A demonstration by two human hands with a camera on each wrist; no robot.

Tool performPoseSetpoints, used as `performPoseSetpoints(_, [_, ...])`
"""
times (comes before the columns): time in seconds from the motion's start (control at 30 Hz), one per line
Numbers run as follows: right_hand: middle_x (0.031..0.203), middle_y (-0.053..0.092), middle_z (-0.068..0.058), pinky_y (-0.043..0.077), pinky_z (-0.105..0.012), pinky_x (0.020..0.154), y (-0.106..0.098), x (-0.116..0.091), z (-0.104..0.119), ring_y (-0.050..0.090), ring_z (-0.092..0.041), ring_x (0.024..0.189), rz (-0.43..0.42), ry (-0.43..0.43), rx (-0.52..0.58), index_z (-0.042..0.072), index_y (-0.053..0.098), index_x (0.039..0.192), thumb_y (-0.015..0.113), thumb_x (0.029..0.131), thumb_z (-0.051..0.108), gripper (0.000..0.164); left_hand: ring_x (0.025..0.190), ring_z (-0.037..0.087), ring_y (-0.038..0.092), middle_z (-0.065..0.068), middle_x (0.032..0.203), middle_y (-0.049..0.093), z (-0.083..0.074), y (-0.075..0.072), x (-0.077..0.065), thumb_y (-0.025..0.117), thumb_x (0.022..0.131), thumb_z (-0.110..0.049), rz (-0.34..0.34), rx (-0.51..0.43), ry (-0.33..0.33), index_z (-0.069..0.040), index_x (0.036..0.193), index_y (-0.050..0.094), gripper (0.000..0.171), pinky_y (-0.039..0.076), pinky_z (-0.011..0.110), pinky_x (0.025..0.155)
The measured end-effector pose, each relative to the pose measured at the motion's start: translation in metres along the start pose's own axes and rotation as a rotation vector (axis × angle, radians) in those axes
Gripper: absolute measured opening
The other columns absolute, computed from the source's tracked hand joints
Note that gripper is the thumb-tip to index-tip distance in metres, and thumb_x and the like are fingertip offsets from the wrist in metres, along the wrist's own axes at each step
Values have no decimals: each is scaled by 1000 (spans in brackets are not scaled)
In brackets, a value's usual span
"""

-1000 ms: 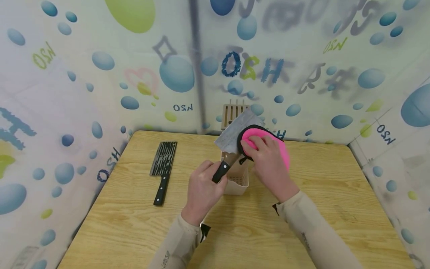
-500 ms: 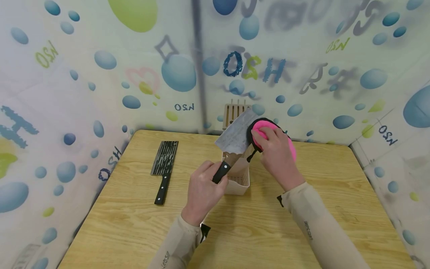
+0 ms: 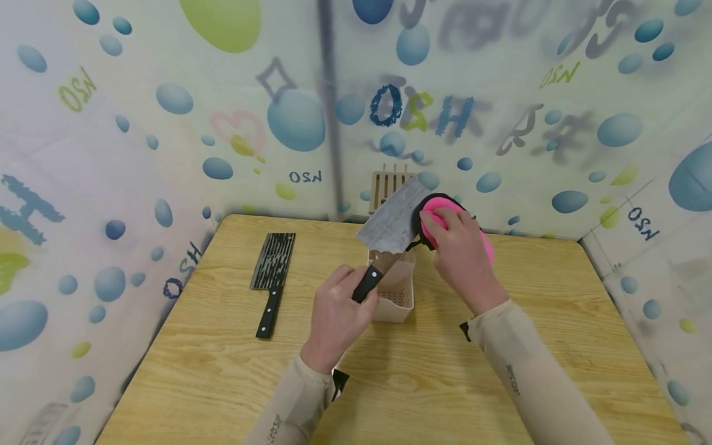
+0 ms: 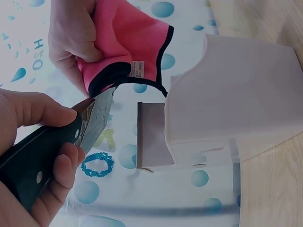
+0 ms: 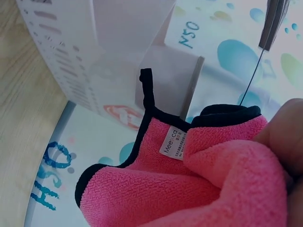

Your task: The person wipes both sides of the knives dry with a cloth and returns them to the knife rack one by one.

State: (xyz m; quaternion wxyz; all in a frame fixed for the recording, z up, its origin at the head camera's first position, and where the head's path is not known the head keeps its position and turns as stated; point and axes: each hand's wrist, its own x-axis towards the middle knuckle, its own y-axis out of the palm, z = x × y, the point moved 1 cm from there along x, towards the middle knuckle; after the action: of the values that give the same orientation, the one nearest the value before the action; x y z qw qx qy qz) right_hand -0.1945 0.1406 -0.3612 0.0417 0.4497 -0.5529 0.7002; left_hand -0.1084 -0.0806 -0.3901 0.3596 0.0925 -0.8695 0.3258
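Observation:
My left hand (image 3: 340, 306) grips a cleaver (image 3: 390, 219) by its black riveted handle, the grey blade tilted up and to the right. My right hand (image 3: 464, 256) pinches a pink towel (image 4: 135, 33) with black edging against the right side of the blade. In the right wrist view the towel folds over the far end of the thin blade edge, its white label and black hanging loop showing. Behind the cleaver stands a pale knife holder (image 3: 393, 312), partly hidden by the blade and left hand. Part of the towel is covered by the right hand.
A second cleaver (image 3: 274, 262), with a dark streaked blade and black handle, lies flat on the wooden table (image 3: 183, 346) to the left. The holder's slotted upper part (image 3: 384, 185) rises near the patterned back wall (image 3: 250, 198).
My right hand and the towel have shifted right and slightly up across the blade, uncovering more of it. My left hand and the cleaver stay nearly in place.

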Motion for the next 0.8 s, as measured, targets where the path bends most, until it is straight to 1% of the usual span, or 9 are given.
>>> performPoseSetpoints(0.2, [109, 66, -25, 51, -55, 90, -5, -1, 14, 60, -46, 94, -29, -54, 28, -1, 71, 121, 59, 78, -19, 48, 59, 13, 55, 8, 79, 64, 0, 0, 1, 75, 80, 2, -11, -10, 0, 0, 102, 79, 23, 46, 24, 52])
performPoseSetpoints(0.3, [109, 66, -24, 51, -54, 90, -6, -3, 22, 59, -45, 93, -33, -62, 49, 0, 71, 122, 59, 76, -20, 51, 58, 14, 55, 9, 79, 63, 0, 0, 2, 75, 80, 2, -22, -17, 9, 0, 101, 78, 22, 46, 24, 51])
performPoseSetpoints(0.47, [110, 66, -23, 51, -53, 92, -8, -4, 35, 60, -43, 95, -38, -80, 86, 1, 72, 122, 61, 76, -21, 52, 58, 15, 56, 9, 79, 63, 1, 0, 2, 75, 79, 2, -31, -29, 6, 0, 99, 78, 19, 46, 24, 50])
performPoseSetpoints(0.53, [110, 67, -22, 51, -53, 92, -8, -5, 40, 60, -42, 97, -38, -86, 96, 1, 72, 122, 62, 78, -20, 50, 59, 15, 56, 9, 79, 63, 1, 0, 2, 75, 80, 1, -33, -31, 0, 1, 98, 78, 18, 46, 25, 51])
performPoseSetpoints(0.6, [111, 66, -21, 51, -52, 93, -9, -5, 44, 60, -42, 99, -29, -85, 103, 1, 71, 123, 63, 79, -19, 49, 60, 16, 58, 10, 79, 64, 1, 0, 3, 75, 80, 0, -36, -29, -5, 1, 97, 77, 18, 48, 25, 51])
performPoseSetpoints(0.8, [118, 65, -21, 50, -51, 97, -13, -6, 57, 58, -42, 105, 26, -70, 114, 1, 69, 128, 59, 78, -20, 55, 60, 18, 60, 12, 78, 65, 0, 0, 4, 75, 80, 0, -60, -24, -24, 3, 96, 77, 17, 49, 27, 51])
